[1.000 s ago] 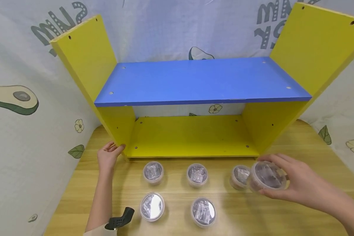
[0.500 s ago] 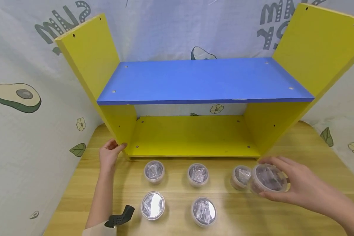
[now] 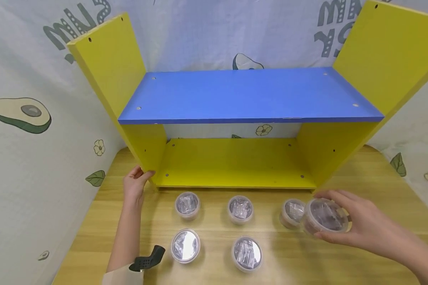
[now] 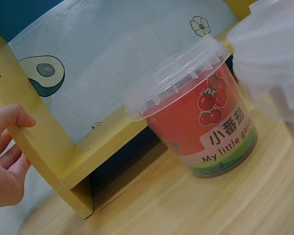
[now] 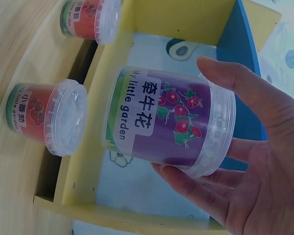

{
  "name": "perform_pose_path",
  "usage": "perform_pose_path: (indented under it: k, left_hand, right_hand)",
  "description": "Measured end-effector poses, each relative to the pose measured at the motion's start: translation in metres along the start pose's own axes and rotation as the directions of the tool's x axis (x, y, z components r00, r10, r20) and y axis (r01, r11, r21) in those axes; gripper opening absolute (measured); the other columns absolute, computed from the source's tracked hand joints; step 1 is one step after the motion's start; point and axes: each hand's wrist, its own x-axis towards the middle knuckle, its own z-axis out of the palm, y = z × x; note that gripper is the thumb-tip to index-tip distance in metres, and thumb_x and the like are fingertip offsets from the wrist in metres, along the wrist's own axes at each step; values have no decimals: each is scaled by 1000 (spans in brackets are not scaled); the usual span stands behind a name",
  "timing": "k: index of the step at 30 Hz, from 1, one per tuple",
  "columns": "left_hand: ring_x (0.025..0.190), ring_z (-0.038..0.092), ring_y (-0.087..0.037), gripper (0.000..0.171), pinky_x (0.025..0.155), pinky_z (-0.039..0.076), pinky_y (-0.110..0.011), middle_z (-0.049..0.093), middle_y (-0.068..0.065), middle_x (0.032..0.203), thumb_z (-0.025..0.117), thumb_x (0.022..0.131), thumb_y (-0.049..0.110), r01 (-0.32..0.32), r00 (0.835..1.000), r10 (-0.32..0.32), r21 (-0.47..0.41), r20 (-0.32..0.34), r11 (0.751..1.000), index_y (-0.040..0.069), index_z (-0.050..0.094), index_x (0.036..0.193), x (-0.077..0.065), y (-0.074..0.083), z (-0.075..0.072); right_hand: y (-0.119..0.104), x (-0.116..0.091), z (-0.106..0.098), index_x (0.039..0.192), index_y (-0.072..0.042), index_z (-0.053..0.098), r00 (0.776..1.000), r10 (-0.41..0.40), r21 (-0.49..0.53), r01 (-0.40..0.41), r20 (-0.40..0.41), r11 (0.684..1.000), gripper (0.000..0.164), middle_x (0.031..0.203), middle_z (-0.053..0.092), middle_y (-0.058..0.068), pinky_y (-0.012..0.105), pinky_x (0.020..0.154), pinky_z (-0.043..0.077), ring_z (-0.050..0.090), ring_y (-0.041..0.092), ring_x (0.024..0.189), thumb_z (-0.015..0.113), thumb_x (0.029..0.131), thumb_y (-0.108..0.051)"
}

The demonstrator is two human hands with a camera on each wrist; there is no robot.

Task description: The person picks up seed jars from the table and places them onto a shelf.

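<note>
My right hand [image 3: 356, 217] grips a clear-lidded plastic cup [image 3: 324, 217] at its lid end, right of the shelf's front. The right wrist view shows this cup's purple label [image 5: 179, 120] with red flowers and "My little garden". Beside it, overlapped in the head view, stands another lidded cup [image 3: 293, 211]. At far left, my left hand [image 3: 133, 187] pinches the front edge of the yellow side panel [image 3: 142, 152], thumb on the inner face. A red-labelled tomato cup [image 4: 196, 112] stands near that corner in the left wrist view.
Several lidded cups stand in rows on the wooden table [image 3: 100, 237], including a front-left cup [image 3: 185, 246] and a front-middle cup [image 3: 247, 254]. Behind them rises a shelf unit with a blue board [image 3: 249, 95] and a yellow bottom board [image 3: 232, 162]. Printed cloth [image 3: 28, 166] hangs behind.
The head view has shifted slightly. Both hands keep their holds, and the cups and shelf stay where they were.
</note>
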Motion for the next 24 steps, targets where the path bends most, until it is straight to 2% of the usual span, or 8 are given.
perform_pose_path:
  k: [8, 11, 14, 17, 21, 24]
  left_hand:
    - [134, 21, -24, 72, 109, 23, -31, 20, -18, 147, 59, 85, -1, 7, 1000, -7, 12, 16, 1000, 1, 19, 145, 0, 2, 0]
    - [131, 25, -23, 72, 108, 24, -30, 23, -18, 145, 59, 84, -1, 2, 1000, -3, 23, 20, 1000, 1, 20, 145, 1, 1, 0]
    - [121, 37, -19, 65, 103, 31, -26, 37, -15, 134, 59, 84, -2, -20, 999, 19, 23, 29, 1000, -1, 28, 142, 2, -1, 1]
    - [104, 45, -12, 57, 93, 38, -20, 46, -5, 117, 59, 83, -4, -42, 999, 42, 11, 34, 999, -1, 37, 136, 3, -2, 0]
    - [96, 44, -7, 44, 82, 41, -15, 45, 2, 104, 59, 82, -6, -51, 998, 51, -4, 35, 999, 4, 43, 122, 4, -3, -1]
    - [93, 46, -8, 35, 78, 42, -15, 50, 4, 98, 61, 81, -6, -55, 998, 55, -14, 29, 998, 10, 48, 108, 5, -3, -2]
  right_hand:
    - [-2, 3, -2, 113, -21, 56, 1000, -3, -11, 3, 4, 1000, 72, 108, 61, 2, 26, 57, 44, 54, 7, 79, 86, 52, -45]
    - [-3, 5, -3, 112, -19, 56, 1000, -3, -12, 3, 3, 1000, 72, 107, 61, 3, 26, 57, 43, 54, 8, 80, 86, 52, -45]
    - [-3, 6, -3, 112, -17, 57, 1000, -6, -11, 6, 6, 1000, 72, 107, 61, 4, 27, 57, 44, 55, 11, 81, 86, 53, -45]
    - [-4, 8, -4, 112, -17, 57, 1000, -5, -12, 5, 11, 1000, 71, 106, 62, 4, 28, 58, 45, 56, 12, 81, 86, 53, -45]
    - [-4, 11, -7, 111, -18, 57, 1000, 2, -11, -2, 22, 1000, 69, 103, 61, 0, 28, 57, 45, 57, 13, 80, 85, 54, -46]
    - [-5, 13, -8, 110, -19, 57, 1000, 0, 0, 0, 29, 1000, 68, 101, 61, -3, 28, 58, 46, 58, 15, 81, 85, 55, -46]
